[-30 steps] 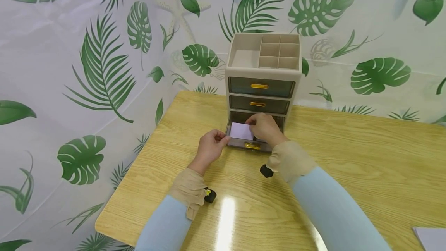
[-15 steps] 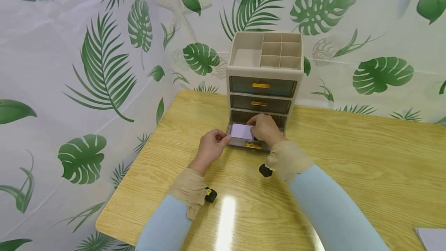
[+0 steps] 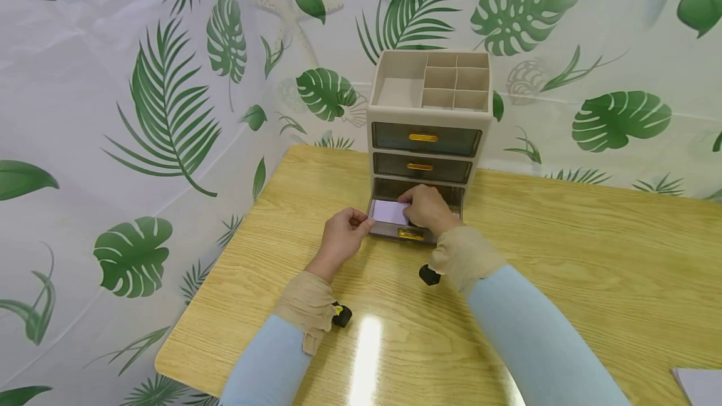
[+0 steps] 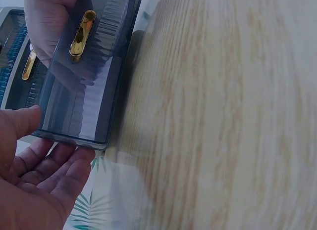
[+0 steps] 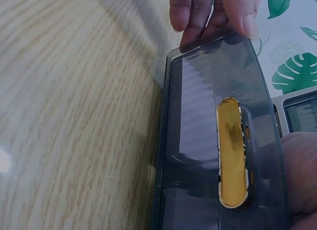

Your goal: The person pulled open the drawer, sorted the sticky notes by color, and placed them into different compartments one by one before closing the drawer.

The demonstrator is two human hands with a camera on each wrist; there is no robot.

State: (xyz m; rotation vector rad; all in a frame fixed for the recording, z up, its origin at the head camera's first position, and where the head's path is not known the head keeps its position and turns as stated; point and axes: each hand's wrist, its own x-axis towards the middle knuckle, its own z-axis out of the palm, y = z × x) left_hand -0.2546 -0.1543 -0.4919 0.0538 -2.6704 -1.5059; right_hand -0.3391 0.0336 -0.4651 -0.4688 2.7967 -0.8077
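The bottom drawer (image 3: pixel 386 230) of a cream desktop organizer (image 3: pixel 427 116) is pulled out; its front is smoky see-through plastic with a gold handle (image 3: pixel 410 234). My left hand (image 3: pixel 340 235) holds the drawer's left front corner, thumb (image 4: pixel 25 120) on the front face and fingers curled at its side. A pale purple stack of paper (image 3: pixel 389 212) lies in the drawer's left part. My right hand (image 3: pixel 427 207) reaches down into the drawer with bent fingers at the stack's right edge. Another pale sheet (image 5: pixel 181 205) shows through the front farther right. I cannot tell whether the right fingers grip anything.
Two upper drawers (image 3: pixel 423 139) are closed, and the organizer's top tray (image 3: pixel 398 91) is divided into compartments. More pale purple paper (image 3: pixel 699 386) lies at the wooden table's (image 3: pixel 564 255) right front. A leaf-patterned wall covering (image 3: pixel 524 11) stands behind.
The right hand and forearm have shifted slightly left within the view, still in the drawer. The left hand stays at the drawer's corner.
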